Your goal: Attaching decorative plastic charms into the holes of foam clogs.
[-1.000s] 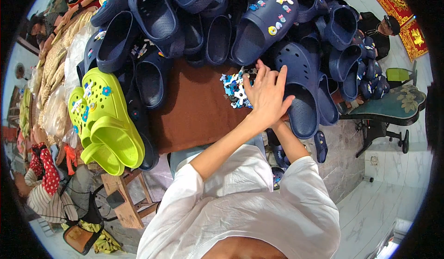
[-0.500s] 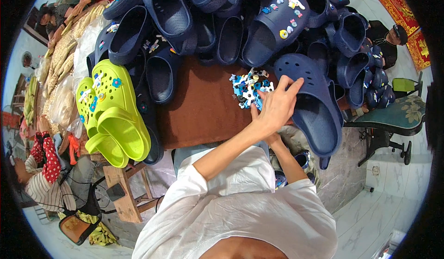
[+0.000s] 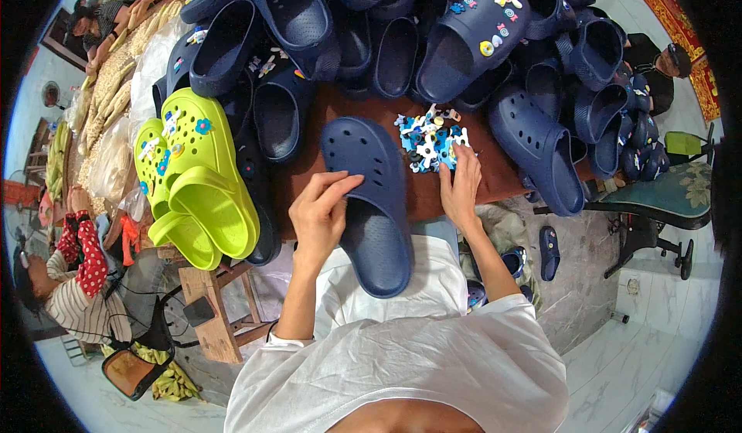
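My left hand (image 3: 319, 215) pinches the left edge of a plain navy clog (image 3: 369, 174) by its holed upper. The clog lies over the front of the brown table, with its heel above my lap. My right hand (image 3: 463, 188) reaches with stretched fingers to a small heap of blue, white and black shoe charms (image 3: 427, 141), the fingertips touching its near side. I see no charm lifted out. To the right of the heap another plain navy clog (image 3: 528, 135) rests on the table edge.
Navy clogs (image 3: 295, 15), some with charms fitted, pile up along the back. A lime-green pair (image 3: 205, 170) with charms sits at left, near a wooden stool (image 3: 209, 317) bearing a phone (image 3: 199, 311). A green-topped chair (image 3: 657, 196) stands right. Other people sit around the edges.
My left hand has come back from the right with a navy clog, now in front of me. The clog beneath it shows at right. My right hand has come out to the charms.
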`<state>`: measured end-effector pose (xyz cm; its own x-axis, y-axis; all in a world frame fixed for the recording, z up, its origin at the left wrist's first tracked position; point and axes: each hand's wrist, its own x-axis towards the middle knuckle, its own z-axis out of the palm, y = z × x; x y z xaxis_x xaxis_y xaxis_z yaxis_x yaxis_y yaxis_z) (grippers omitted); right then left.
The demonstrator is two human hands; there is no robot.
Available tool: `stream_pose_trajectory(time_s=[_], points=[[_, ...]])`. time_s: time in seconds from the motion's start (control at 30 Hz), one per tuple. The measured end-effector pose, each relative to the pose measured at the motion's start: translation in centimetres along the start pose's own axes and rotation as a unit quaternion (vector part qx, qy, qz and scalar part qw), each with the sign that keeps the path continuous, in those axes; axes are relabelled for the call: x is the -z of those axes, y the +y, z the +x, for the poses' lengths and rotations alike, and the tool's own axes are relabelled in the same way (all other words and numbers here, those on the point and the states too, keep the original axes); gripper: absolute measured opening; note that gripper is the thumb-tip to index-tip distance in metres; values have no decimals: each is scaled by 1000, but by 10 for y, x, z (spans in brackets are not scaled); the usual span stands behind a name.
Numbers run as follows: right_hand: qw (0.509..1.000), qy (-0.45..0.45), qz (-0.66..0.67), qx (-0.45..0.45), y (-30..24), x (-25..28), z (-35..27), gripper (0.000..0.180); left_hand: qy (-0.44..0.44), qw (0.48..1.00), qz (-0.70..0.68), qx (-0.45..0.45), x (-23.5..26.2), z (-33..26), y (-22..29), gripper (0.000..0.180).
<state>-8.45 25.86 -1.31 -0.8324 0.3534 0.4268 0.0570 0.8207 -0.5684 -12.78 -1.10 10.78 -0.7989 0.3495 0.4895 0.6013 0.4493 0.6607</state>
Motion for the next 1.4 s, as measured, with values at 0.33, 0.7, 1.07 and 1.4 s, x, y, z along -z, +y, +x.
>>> stream_pose_trajectory(time_s=[0.33,0.7,1.07,1.4], points=[[1000,-21,-2,6,-5,2,5,38,-63,989,133,8,10,-14,-26,40],[995,30,-91,7,4,-24,89,37,68,991,87,81,-15,-37,-3,35],[994,-31,-108,18,-12,-41,98,42,54,961,-180,205,-39,-85,9,18],[993,-12,-36,114,-42,-3,83,37,143,749,-472,442,-78,-60,-28,28]])
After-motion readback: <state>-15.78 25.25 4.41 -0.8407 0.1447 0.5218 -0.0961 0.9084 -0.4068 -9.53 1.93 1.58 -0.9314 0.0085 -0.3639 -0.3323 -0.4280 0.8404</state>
